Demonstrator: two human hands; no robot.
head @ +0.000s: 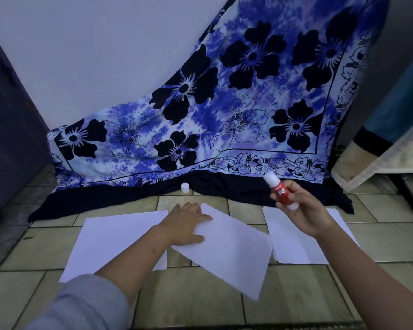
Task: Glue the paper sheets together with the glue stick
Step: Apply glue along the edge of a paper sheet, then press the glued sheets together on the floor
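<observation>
My right hand (303, 210) holds a red and white glue stick (279, 190) in the air, uncapped, its tip pointing up and to the left. My left hand (188, 222) grips the upper left corner of a white paper sheet (229, 253) that lies tilted on the tiled floor. Another white sheet (119, 239) lies flat to the left, partly under my left forearm. A small stack of white sheets (293, 244) rests on the right, below my right hand. The white cap (185, 187) stands on the dark cloth edge further away.
A blue flowered cloth (224, 103) hangs from the wall and spreads onto the floor behind the papers. A dark door (7, 120) is at the left. A table with a pale cloth (377, 160) and a dark leg (408, 196) stands at the right.
</observation>
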